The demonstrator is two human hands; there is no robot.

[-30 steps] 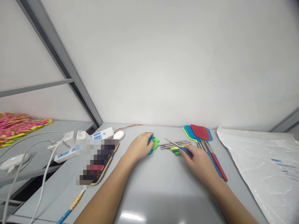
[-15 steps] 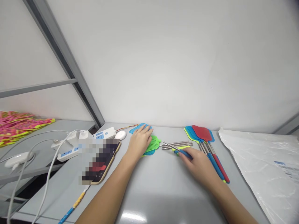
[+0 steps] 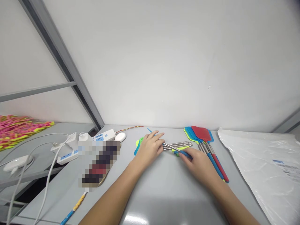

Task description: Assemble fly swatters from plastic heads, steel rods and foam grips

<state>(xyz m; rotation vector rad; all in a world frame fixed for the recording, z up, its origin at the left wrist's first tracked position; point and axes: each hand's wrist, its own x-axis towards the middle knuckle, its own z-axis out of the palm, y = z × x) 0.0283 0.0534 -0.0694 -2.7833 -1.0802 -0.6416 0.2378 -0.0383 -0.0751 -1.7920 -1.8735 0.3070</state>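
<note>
My right hand [image 3: 195, 159] grips the blue handle [image 3: 187, 154] of a metal rod [image 3: 172, 147], which points left. At the rod's tip is my left hand [image 3: 152, 145], fingers closed around a blue fly swatter head [image 3: 150, 130]; only its edge shows past the fingers. Whether rod and head are joined is hidden. Green and blue swatter heads [image 3: 138, 145] lie partly under the left hand. Behind the held rod are several loose metal rods [image 3: 181, 144] and yellow and blue handles [image 3: 180, 150].
Several fly swatters with red, blue and yellow heads [image 3: 201, 133] lie stacked to the right. Beyond them is a white plastic bag [image 3: 257, 156]. On the left are a phone [image 3: 103, 179], a power strip [image 3: 103, 136], a round white object [image 3: 120, 137] and white cables [image 3: 50, 168].
My left hand has picked up the blue swatter head from the back and moved right to the rod's tip. My right hand has stayed nearly still with the rod.
</note>
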